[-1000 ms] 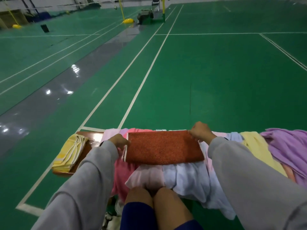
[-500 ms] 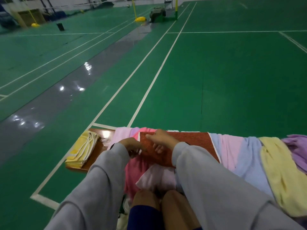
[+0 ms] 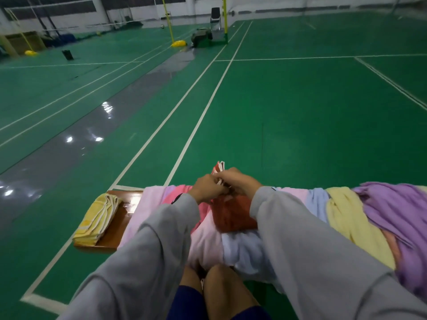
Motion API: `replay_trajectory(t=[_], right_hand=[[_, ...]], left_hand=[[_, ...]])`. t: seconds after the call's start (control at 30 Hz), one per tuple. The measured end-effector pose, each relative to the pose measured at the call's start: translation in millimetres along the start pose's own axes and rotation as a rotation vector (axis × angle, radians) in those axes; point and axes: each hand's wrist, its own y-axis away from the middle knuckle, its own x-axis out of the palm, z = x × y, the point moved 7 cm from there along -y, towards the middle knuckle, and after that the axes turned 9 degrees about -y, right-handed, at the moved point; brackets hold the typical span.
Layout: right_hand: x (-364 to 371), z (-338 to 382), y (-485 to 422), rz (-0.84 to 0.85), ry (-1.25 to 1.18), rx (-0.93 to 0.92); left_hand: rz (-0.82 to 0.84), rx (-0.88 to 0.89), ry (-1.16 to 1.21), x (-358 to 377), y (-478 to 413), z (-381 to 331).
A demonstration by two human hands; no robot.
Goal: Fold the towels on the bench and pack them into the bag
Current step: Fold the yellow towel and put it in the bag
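The rust-red towel point(image 3: 231, 213) hangs folded in front of me, lifted off the pile, its white-edged corners sticking up above my fingers. My left hand point(image 3: 206, 188) and my right hand point(image 3: 240, 181) meet at its top edge and both pinch it. Beneath lies a spread of unfolded towels on the bench: pink point(image 3: 147, 211), white-lilac point(image 3: 245, 250), pale yellow point(image 3: 346, 218) and purple point(image 3: 397, 209). A folded yellow towel point(image 3: 97, 218) rests on the bench's left end. No bag is clearly in view.
The wooden bench point(image 3: 115, 229) shows bare only at its left end. Beyond it stretches the green court floor point(image 3: 300, 112) with white lines. My bare knees point(image 3: 217, 287) press against the front of the towel pile.
My right hand carried the red towel's right end over to the left one, folding it in half. Both hands then lifted the folded towel off the pile.
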Motion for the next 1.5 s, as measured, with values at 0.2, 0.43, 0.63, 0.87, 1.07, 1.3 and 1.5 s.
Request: replay_trajectory(t=[0.2, 0.43, 0.63, 0.87, 1.07, 1.3, 1.5], right_hand=[[-69.5, -25.4, -12.1, -0.086, -0.020, 0.007], [-127.1, -67.8, -1.5, -0.331, 0.340, -0.024], [-141.9, -105.1, -18.1, -0.344, 0.310, -0.035], [-131.7, -125.6, -29.3, -0.117, 0.047, 0.082], [-132.7, -120.4, -21.0, -0.065, -0.029, 0.123], [-123.6, -103.4, -4.4, 0.118, -0.234, 0.268], [-115.1, -82.3, 19.9, 0.173, -0.450, 0.212]], left_hand=[[0.040, 0.078, 0.023, 33.9, -12.3, -52.0], [0.117, 0.022, 0.061, 72.4, -19.8, -44.0], [0.152, -0.213, 0.050, 75.9, -28.9, 30.0], [0.266, -0.407, 0.462, 113.0, -29.5, 54.8], [0.276, -0.436, 0.849, 109.5, -19.3, 34.2], [0.370, -0.321, 1.070, 88.3, -7.2, 7.0], [0.289, -0.250, 1.155, 53.4, 8.4, -0.4]])
